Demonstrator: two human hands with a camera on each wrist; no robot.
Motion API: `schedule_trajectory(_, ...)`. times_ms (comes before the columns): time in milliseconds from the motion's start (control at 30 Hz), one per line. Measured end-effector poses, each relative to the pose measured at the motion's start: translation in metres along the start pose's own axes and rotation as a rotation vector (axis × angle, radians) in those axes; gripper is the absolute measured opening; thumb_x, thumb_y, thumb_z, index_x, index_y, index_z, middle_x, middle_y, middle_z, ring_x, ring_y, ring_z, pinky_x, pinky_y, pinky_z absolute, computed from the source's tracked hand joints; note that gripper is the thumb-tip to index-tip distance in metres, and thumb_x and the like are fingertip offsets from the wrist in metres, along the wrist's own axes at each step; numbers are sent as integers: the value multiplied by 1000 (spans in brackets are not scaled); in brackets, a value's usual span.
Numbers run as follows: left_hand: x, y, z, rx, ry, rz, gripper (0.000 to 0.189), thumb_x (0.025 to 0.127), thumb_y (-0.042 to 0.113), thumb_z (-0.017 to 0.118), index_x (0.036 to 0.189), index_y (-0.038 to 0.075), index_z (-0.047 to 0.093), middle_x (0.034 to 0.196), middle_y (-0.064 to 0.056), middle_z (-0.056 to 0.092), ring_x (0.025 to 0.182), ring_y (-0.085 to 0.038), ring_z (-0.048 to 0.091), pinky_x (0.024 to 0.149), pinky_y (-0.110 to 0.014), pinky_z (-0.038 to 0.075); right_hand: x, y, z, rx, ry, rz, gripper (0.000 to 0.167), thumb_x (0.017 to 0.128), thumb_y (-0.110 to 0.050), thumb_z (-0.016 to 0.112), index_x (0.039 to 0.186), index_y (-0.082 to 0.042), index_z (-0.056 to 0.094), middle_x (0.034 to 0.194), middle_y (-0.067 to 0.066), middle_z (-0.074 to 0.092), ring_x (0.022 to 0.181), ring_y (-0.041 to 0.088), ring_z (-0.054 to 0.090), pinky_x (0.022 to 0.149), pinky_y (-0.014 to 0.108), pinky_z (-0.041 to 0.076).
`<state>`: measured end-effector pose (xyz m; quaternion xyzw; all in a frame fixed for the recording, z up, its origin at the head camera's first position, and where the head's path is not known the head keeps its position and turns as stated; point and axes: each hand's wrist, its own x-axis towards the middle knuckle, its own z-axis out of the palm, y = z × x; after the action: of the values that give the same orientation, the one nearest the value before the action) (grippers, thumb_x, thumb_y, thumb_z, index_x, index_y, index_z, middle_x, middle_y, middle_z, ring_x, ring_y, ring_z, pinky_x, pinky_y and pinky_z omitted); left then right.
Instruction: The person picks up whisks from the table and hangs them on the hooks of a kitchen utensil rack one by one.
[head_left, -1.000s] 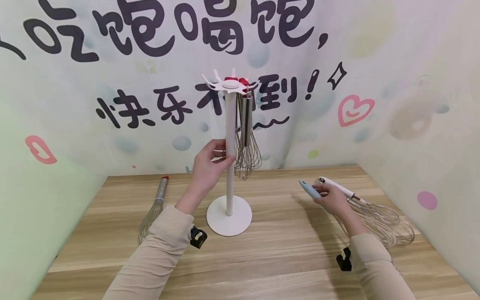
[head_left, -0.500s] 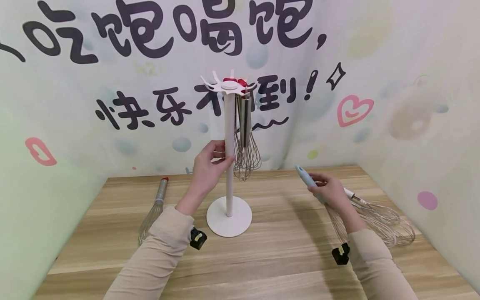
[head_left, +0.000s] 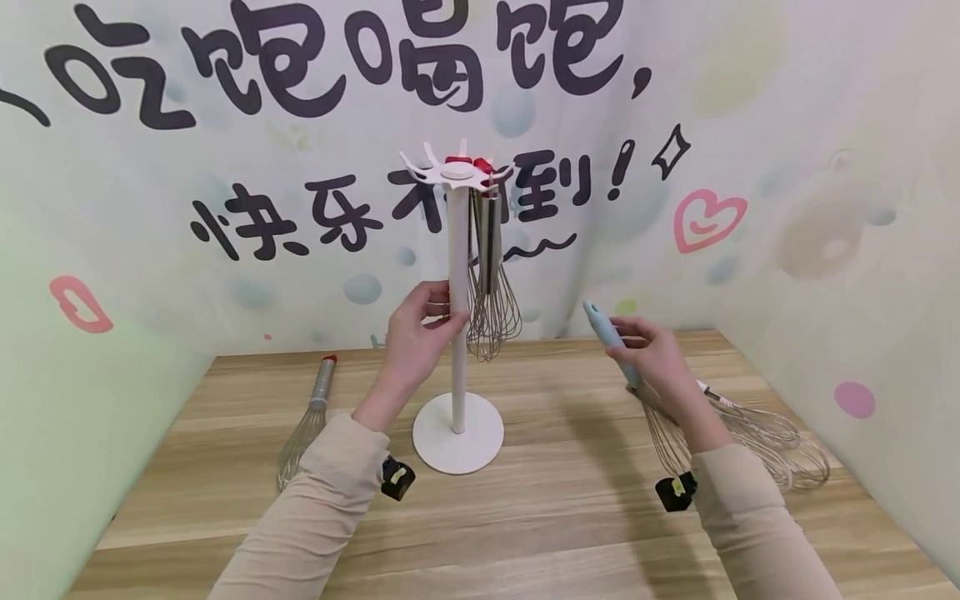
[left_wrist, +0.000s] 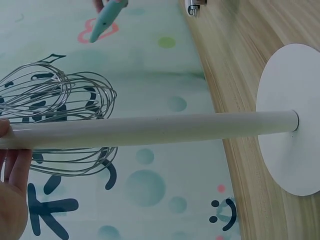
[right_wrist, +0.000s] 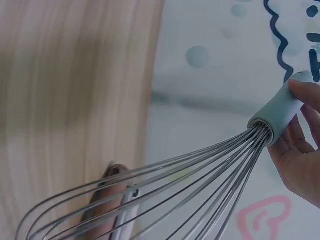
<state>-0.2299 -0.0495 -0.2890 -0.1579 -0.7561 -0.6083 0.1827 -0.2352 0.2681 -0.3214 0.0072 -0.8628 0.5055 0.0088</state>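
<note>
A white rack (head_left: 459,367) with a round base and a ring of curved hooks stands mid-table. My left hand (head_left: 420,329) grips its post about halfway up, thumb in front and fingers behind. Metal whisks (head_left: 489,237) with red tops hang from the hooks on the right side, wires downward. In my right hand (head_left: 658,358) is a whisk with a light blue handle (head_left: 602,325), held above the table to the right of the rack. Its handle end points up and left; the wires (right_wrist: 200,175) slope down past the hand in the right wrist view.
More whisks (head_left: 768,433) lie at the table's right, partly behind my right arm. A brown handle (right_wrist: 107,200) shows among them in the right wrist view. Left of the rack lies a grey-handled whisk (head_left: 321,385) with a red tip. A printed cloth (head_left: 360,308) backs the table.
My right hand has raised the blue-handled whisk off the right side of the table, moving up and slightly left, and the handle has tilted more upright. The left hand stays on the post.
</note>
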Motion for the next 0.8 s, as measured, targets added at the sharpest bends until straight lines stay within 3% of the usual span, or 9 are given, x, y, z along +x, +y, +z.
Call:
schedule_trajectory(233, -1, 0, 1, -17, 8, -16, 30, 85, 3, 68, 114, -2, 59, 107, -18, 63, 96, -28, 62, 88, -35, 59, -1, -26, -2, -10, 22, -31, 57, 93, -20, 62, 145, -13, 40, 145, 18, 44, 130, 38, 46, 93, 44, 48)
schedule_trajectory(533, -1, -2, 5, -23, 28, 18, 31, 85, 2, 69, 113, -3, 59, 106, -21, 62, 93, -29, 62, 87, -37, 60, -2, -49, 1, 18, 46, -45, 55, 91, -20, 65, 142, -12, 44, 143, 16, 46, 128, 35, 49, 98, 49, 48)
schedule_trajectory(800, -2, -1, 8, -30, 36, 38, 30, 85, 1, 69, 113, -4, 59, 104, -21, 62, 93, -29, 62, 85, -36, 60, -3, -70, 8, 84, 82, -69, 54, 89, -17, 67, 140, -14, 48, 140, 14, 50, 125, 29, 52, 91, 33, 48)
